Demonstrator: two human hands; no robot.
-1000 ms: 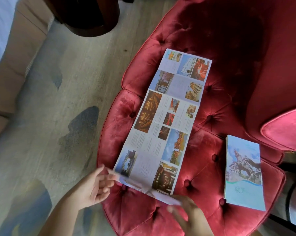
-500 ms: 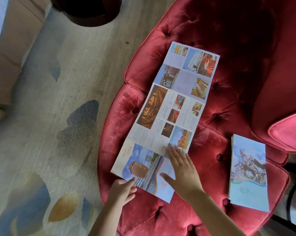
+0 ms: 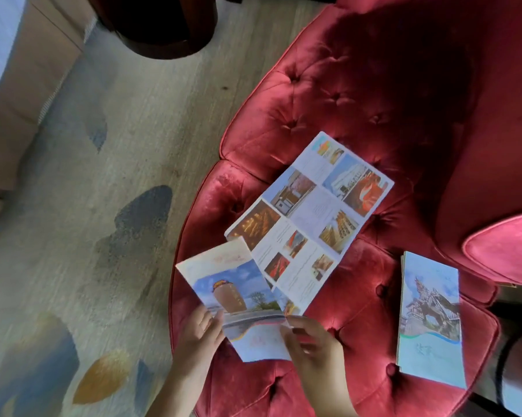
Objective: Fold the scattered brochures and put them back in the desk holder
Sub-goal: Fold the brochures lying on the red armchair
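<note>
Here, on a tufted red velvet chair [image 3: 329, 94], a long brochure [image 3: 308, 224] sits partly folded, its near panels lifted off the seat cushion. Left of the chair, a pale carpet [image 3: 97, 206] with grey, blue and gold leaf shapes covers the floor, and a dark round furniture base [image 3: 163, 28] stands beyond the chair's far left corner. At the chair's front edge, the person's left hand [image 3: 199, 332] pinches the left side of the cover panel, fingers closed on the paper. That panel, showing a tall tower against blue sky, stands tilted up over the photo-filled inner pages, which stretch away toward the chair's back. The right hand [image 3: 311, 341] is clamped on the panel's lower right edge, thumb over the paper. Further right on the same seat, near the armrest [image 3: 503, 245], a second brochure [image 3: 429, 320] lies flat and fully folded, well apart from both hands.
</note>
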